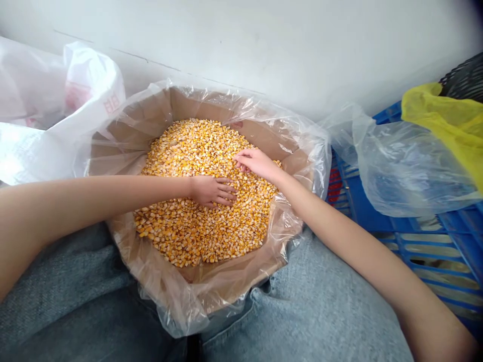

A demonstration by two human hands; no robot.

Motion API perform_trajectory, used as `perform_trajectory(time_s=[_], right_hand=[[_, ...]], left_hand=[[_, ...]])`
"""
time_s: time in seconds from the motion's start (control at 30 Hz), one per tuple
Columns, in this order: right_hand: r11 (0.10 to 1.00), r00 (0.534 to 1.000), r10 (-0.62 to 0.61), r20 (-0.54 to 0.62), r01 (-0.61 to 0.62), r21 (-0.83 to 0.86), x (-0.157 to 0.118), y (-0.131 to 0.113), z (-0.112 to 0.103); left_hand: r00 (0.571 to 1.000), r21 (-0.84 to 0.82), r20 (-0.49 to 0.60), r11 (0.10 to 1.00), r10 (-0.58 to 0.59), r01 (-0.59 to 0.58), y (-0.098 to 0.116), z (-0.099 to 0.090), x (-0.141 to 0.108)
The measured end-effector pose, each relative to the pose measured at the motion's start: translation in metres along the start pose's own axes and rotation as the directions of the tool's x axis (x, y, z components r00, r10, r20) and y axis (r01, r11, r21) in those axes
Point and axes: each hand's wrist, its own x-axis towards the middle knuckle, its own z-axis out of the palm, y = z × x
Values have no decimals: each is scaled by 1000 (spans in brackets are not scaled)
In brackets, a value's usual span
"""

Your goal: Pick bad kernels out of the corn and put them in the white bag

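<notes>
Loose yellow corn kernels (pixel 199 234) fill the lower part of a cardboard box (pixel 199 103) that stands between my knees. A clear plastic bag (pixel 181 304) lines the box and hangs over its rim. My left hand (pixel 212 191) lies palm down on the kernels near the middle, its fingers spread. Farther back and to the right, my right hand (pixel 254 162) hovers at the surface of the corn with thumb and fingertips pinched together. Whatever is between those fingertips is too small to make out.
White woven sacks (pixel 86 115) lie to the left of the box. On the right is a blue plastic crate (pixel 362 206), with a clear plastic bag (pixel 407 171) and a yellow bag (pixel 449 120) on it. A white wall (pixel 241 45) rises behind the box.
</notes>
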Motion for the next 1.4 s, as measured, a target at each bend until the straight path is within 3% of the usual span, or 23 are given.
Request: perform_trajectory(time_s=[0.13,0.27,0.4,0.5,0.6,0.83,1.0,1.17,1.4], right_hand=[[1000,1000,-13,5,13,4,-1,0,0],[1000,1000,-23,16,23,-3,1,1,1],[1000,999,-24,39,24,4,5,3,2],[1000,999,-12,38,12,-4,4,3,3],[1000,999,1,33,0,-20,2,0,3],[1000,999,11,40,-10,-26,3,3,4],[999,999,13,40,-11,-49,2,7,2],[997,999,-11,53,15,-73,2,8,2],[996,997,-36,63,41,-82,2,7,2]], left_hand=[[999,65,17,997,-37,35,-3,-11,1],[992,89,-27,988,-121,123,30,-11,1],[995,52,-50,995,86,-83,83,32,-4],[996,-25,-69,998,59,-61,102,70,-10],[998,-172,-54,984,41,-50,94,81,-12],[992,-441,74,889,-102,124,57,48,-3],[997,-316,79,948,-2,27,42,45,-2],[967,-234,198,951,-159,204,27,24,1],[960,-165,160,953,-228,254,14,6,1]])
